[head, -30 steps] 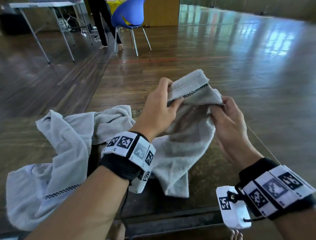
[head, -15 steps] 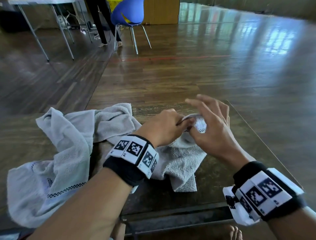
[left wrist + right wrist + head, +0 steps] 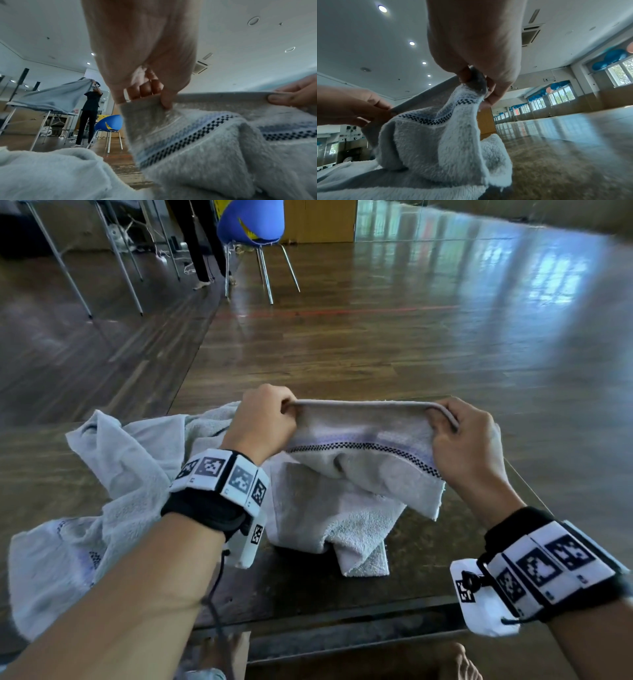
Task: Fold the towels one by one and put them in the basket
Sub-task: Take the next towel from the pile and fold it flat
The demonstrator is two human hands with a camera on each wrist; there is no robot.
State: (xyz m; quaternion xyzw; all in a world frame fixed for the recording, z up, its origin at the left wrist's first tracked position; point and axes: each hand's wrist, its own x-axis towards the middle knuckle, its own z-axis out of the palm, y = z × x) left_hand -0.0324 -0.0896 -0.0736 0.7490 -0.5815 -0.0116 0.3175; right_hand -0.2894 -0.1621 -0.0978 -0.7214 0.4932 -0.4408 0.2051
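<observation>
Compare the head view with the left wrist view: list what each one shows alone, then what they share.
Only the head view shows the second towel's full crumpled spread on the table, both wrist bands, and the held towel's lower end draped on the table. Only the left wrist view shows the ceiling lights and another person lifting a blue sheet. Both show the left hand and right hand pinching the top edge of the checker-striped towel stretched between them, and the blue chair. No basket appears in either.
</observation>
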